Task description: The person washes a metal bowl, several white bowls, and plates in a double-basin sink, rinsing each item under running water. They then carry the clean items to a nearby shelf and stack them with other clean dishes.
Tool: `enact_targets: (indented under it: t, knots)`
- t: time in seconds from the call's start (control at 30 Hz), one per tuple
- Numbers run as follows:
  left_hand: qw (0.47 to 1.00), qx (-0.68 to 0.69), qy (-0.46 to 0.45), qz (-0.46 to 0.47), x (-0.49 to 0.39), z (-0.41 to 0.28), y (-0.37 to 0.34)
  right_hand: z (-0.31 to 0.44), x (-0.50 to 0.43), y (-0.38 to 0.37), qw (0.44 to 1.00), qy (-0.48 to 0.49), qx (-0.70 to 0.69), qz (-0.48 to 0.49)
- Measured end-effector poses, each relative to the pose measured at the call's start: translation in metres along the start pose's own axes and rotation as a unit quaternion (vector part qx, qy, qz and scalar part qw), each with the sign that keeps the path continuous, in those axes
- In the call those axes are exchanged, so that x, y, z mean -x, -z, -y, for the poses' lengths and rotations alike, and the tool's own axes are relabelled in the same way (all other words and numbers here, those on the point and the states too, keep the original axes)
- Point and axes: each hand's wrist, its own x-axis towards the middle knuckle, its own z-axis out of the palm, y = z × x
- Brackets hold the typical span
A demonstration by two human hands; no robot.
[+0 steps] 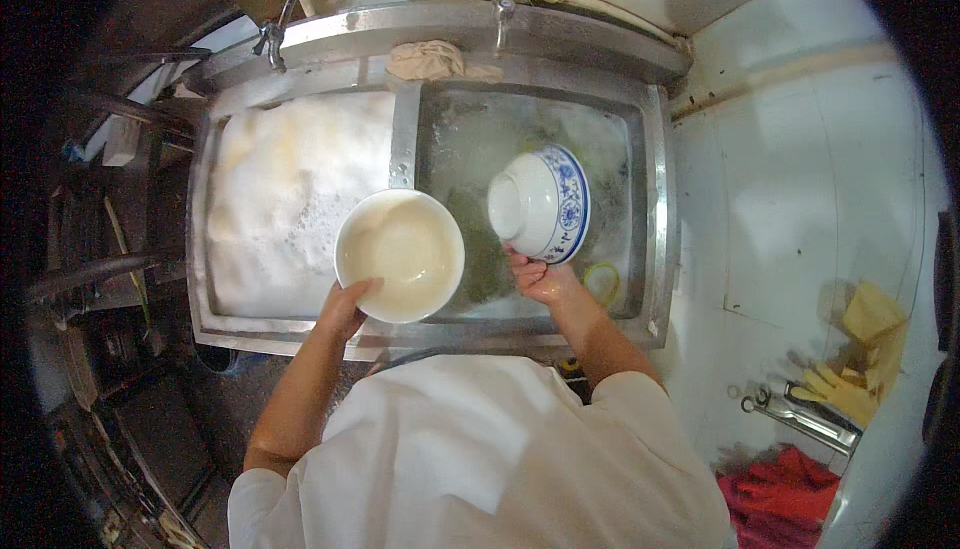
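My left hand (pixel 347 309) grips the rim of a white bowl (pixel 401 253), its thumb over the inside edge. The bowl faces up above the divider between two sink basins, and its inside looks cream-coloured. In my right hand (pixel 541 279) is a white bowl with a blue floral band (pixel 540 204), tipped on its side with its foot toward the left. That one is over the right basin (pixel 480 118), which holds cloudy, greenish water. White foam fills the left basin (pixel 277 174).
A beige cloth (pixel 425 60) lies on the sink's back ledge between two metal taps, the left tap (pixel 277 28) and the right tap (pixel 499 5). A yellow-green ring (pixel 601 283) shows at the right basin's near corner. Yellow gloves (pixel 844 391) and red gloves (pixel 784 493) are at the right wall.
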Motion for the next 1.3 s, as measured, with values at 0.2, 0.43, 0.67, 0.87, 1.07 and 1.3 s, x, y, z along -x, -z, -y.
enact_targets:
  t: [0.2,0.43,0.67,0.87,1.07,1.3]
  knots:
    - [1.0,-0.001,-0.012,0.02,0.008,-0.005,-0.008,-0.065,-0.035,-0.112,0.745,0.206,0.599,-0.21]
    - [0.998,0.048,-0.022,0.038,-0.002,0.002,-0.007,-0.09,-0.058,-0.128,0.478,0.16,0.818,-0.276]
    - [0.997,0.06,-0.023,0.037,-0.011,0.012,0.011,0.048,-0.042,0.001,0.167,0.361,0.758,-0.517]
    - [0.998,0.056,-0.023,0.033,-0.011,0.012,0.012,0.122,-0.006,0.123,0.32,0.082,0.687,-0.647]
    - [0.998,0.041,-0.027,0.043,-0.011,0.011,0.008,0.097,-0.02,0.138,0.552,0.271,0.502,-0.608]
    - [0.998,0.018,-0.026,0.051,-0.005,0.005,0.003,0.072,0.026,0.085,0.745,0.262,0.396,-0.468]
